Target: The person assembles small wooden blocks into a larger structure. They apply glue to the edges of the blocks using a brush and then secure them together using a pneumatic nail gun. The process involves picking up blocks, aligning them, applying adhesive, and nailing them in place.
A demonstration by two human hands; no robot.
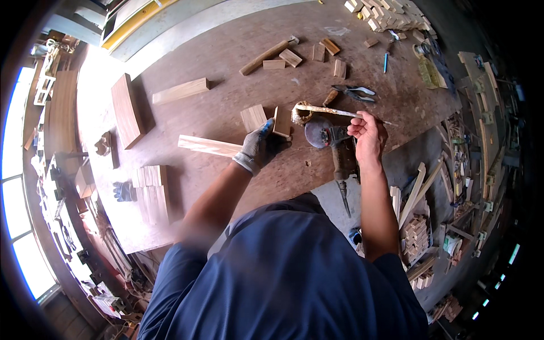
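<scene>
My left hand (258, 149), in a grey glove with blue on the fingers, is closed around a small wooden block (283, 121) held on edge above the table. Bare and pinched, my right hand (369, 136) grips a thin, whitish-smeared stick (328, 110). The stick's far end reaches a small container with a crusted brown rim (299, 117); its contents cannot be made out. Just below the stick lies an angle grinder (316, 134) with a round disc. Beside my left hand are a flat wooden block (253, 118) and a long wooden strip (208, 145).
Pliers (355, 92) lie beyond the stick. A hammer (265, 56) and several small blocks (290, 57) are at the table's far middle. Larger boards (127, 112) and stacked blocks (152, 192) stand at left. A wood pile (391, 16) sits far right, near a blue pencil-like stick (386, 62).
</scene>
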